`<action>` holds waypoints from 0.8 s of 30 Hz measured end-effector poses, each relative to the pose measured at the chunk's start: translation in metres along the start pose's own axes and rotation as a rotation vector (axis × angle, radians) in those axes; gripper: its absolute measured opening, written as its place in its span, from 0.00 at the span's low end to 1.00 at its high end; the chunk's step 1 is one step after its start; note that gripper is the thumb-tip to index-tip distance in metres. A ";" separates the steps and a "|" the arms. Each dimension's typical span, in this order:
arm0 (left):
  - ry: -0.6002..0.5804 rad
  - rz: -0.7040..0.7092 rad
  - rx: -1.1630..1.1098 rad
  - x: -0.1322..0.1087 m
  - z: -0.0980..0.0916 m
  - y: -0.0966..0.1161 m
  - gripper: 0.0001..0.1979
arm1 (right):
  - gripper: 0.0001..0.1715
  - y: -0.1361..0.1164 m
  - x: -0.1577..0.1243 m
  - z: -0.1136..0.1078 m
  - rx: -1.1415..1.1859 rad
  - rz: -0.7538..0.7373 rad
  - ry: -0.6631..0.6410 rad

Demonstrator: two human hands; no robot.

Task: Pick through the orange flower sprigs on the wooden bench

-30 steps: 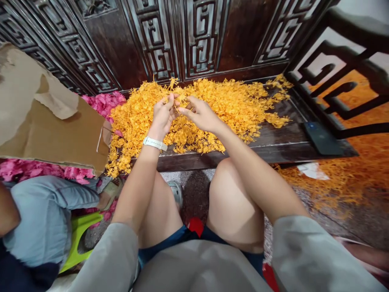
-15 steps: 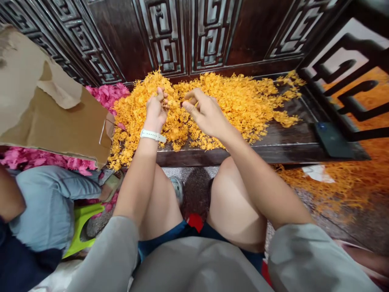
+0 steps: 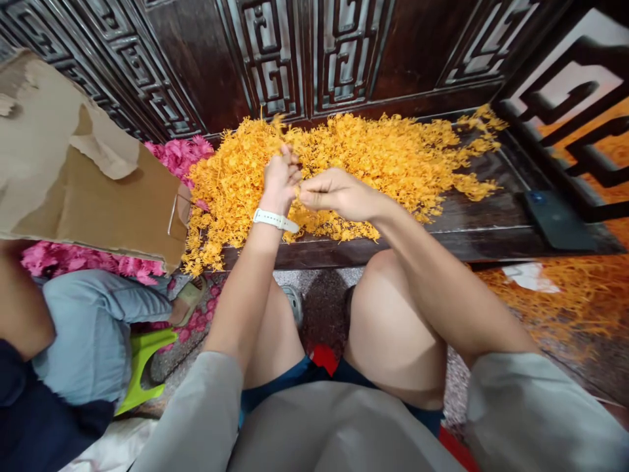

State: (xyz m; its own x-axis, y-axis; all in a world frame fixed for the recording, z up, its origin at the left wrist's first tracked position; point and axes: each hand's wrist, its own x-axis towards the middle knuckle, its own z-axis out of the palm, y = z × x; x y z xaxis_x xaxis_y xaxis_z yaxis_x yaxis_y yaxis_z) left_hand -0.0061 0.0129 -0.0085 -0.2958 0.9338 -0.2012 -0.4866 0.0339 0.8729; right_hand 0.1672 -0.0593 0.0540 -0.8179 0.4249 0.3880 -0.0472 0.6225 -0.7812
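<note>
Dark carved wooden panels (image 3: 275, 59) are rising behind the low wooden counter (image 3: 472, 229) where I am sitting and working, my knees just under its front edge. Spread over that counter is lying a big heap of small orange plastic flowers (image 3: 383, 157), reaching from the panels almost to the edge near me.

My left hand (image 3: 281, 178), with a white watch strap (image 3: 275, 220) on the wrist, is hovering over the middle of the heap, its fingers pinched together on a small orange piece that I can barely make out against the pile. My right hand (image 3: 339, 195) is meeting it from the side, thumb and forefinger closed tip to tip right against the left fingertips, apparently gripping the same piece or one beside it.

To do this well, I judge I should be keeping both pinches close to the joint of the tiny piece, holding it clear above the heap so nothing else snags, and pulling or pressing straight, not twisting, since the thin stems look easy to bend.

A torn cardboard box (image 3: 88, 196) is leaning at my left over pink flowers (image 3: 177, 154). Another person's denim-clad leg (image 3: 93, 328) is showing beside a green stool (image 3: 145, 354). A dark phone (image 3: 555, 219) is lying at the counter's right end.
</note>
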 end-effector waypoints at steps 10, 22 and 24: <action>-0.109 0.118 0.166 -0.017 -0.016 0.035 0.18 | 0.41 0.069 0.002 -0.023 -0.014 0.403 0.604; -0.108 0.121 0.189 -0.024 0.014 0.006 0.18 | 0.20 0.063 0.017 -0.004 -0.176 0.275 0.619; -0.124 0.106 0.177 -0.010 0.007 0.008 0.19 | 0.15 0.039 0.015 0.008 -0.230 0.189 0.584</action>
State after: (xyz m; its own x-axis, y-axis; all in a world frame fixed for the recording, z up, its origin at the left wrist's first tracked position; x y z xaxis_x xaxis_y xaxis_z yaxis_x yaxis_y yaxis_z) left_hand -0.0009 0.0067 0.0033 -0.2287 0.9718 -0.0576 -0.3038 -0.0150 0.9526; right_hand 0.1481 -0.0340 0.0252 -0.3508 0.7877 0.5065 0.2439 0.5990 -0.7627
